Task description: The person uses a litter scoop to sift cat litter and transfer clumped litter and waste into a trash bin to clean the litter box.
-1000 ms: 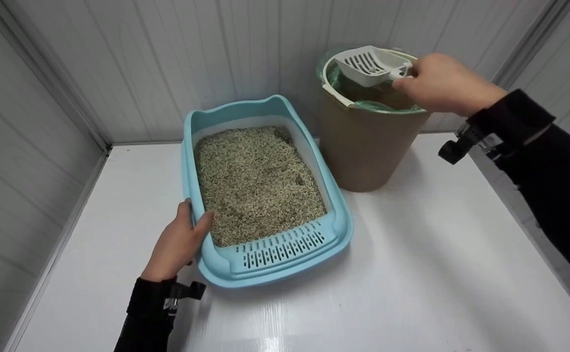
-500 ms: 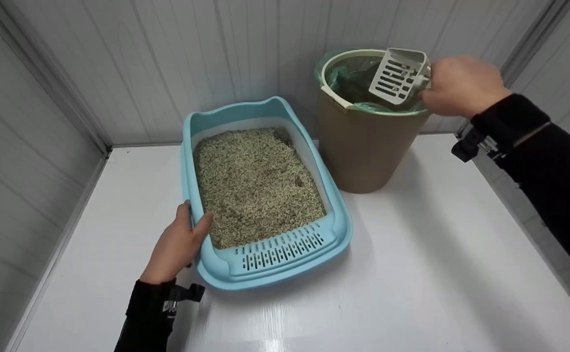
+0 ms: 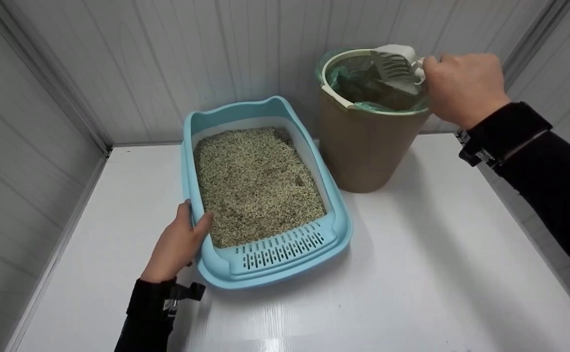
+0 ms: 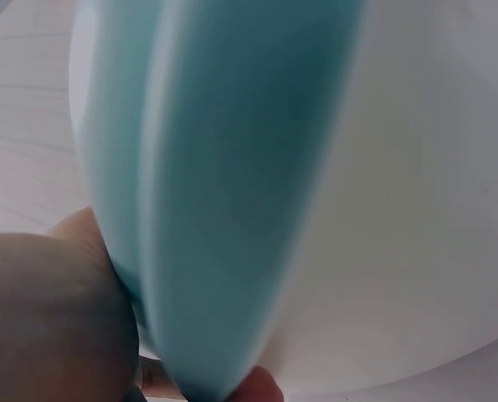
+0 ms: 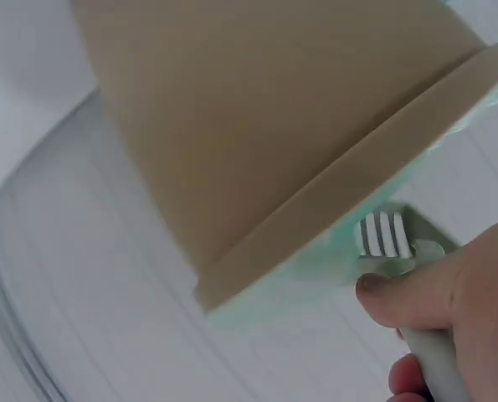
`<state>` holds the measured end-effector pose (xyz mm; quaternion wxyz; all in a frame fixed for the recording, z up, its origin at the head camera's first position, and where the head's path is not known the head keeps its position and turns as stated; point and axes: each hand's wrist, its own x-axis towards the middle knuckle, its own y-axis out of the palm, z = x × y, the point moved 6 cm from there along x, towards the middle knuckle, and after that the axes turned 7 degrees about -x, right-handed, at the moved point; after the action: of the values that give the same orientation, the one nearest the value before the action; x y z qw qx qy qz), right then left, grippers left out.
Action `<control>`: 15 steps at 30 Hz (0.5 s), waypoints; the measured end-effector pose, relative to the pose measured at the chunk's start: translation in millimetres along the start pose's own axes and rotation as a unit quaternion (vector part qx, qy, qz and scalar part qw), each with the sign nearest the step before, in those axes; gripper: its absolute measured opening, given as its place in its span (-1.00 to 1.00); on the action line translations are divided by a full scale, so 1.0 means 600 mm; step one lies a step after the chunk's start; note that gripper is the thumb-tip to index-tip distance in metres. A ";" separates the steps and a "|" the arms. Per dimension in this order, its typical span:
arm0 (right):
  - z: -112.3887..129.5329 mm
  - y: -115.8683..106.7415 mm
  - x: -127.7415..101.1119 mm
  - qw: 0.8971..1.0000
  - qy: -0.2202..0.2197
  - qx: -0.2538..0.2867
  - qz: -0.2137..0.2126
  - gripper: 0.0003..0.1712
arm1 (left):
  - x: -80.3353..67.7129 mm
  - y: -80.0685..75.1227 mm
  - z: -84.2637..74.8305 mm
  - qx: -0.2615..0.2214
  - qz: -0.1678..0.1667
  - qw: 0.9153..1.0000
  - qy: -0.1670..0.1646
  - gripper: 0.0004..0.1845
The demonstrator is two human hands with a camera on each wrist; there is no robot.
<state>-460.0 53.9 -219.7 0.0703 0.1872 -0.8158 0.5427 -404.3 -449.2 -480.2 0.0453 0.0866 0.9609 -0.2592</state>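
Note:
A light blue litter tray [image 3: 341, 227] filled with beige pellet litter [image 3: 255, 183] sits on the white table. My left hand [image 3: 179, 242] grips its left rim, thumb hooked over the edge; the left wrist view shows the blue rim [image 4: 215, 209] close up. My right hand [image 3: 463, 85] holds the handle of a white slotted scoop [image 3: 395, 63], turned face down over the mouth of a tan bin [image 3: 368, 142] lined with a green bag [image 3: 348, 78]. In the right wrist view the scoop [image 5: 387, 239] peeks past the bin's rim [image 5: 349, 184].
White ribbed walls close in behind and on the left. The white table [image 3: 436, 274] stretches in front and to the right of the tray. The bin stands just right of the tray's far end.
My right hand has rolled the scoop from face up to tipped over inside the bin's mouth. The left hand and tray have stayed still.

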 end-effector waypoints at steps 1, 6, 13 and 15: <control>-0.004 -0.001 0.000 1.000 0.016 0.019 0.015 -0.92 | 0.000 0.000 0.000 -0.002 0.000 1.000 0.000 0.03; -0.003 -0.026 -0.006 0.991 0.079 0.102 0.040 -0.61 | 0.001 -0.002 0.000 0.002 -0.002 1.000 0.002 0.04; 0.125 -0.100 -0.032 0.978 0.034 0.204 0.014 -0.46 | 0.003 -0.004 0.000 0.008 -0.004 1.000 -0.003 0.06; 0.177 -0.103 -0.039 0.971 0.001 0.228 0.065 -0.48 | 0.003 -0.004 0.000 0.007 -0.004 1.000 -0.005 0.06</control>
<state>-405.5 -58.8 -216.7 -0.0085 0.1441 -0.6807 0.7182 -406.3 -450.7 -479.1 0.0488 0.0815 0.9591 -0.2668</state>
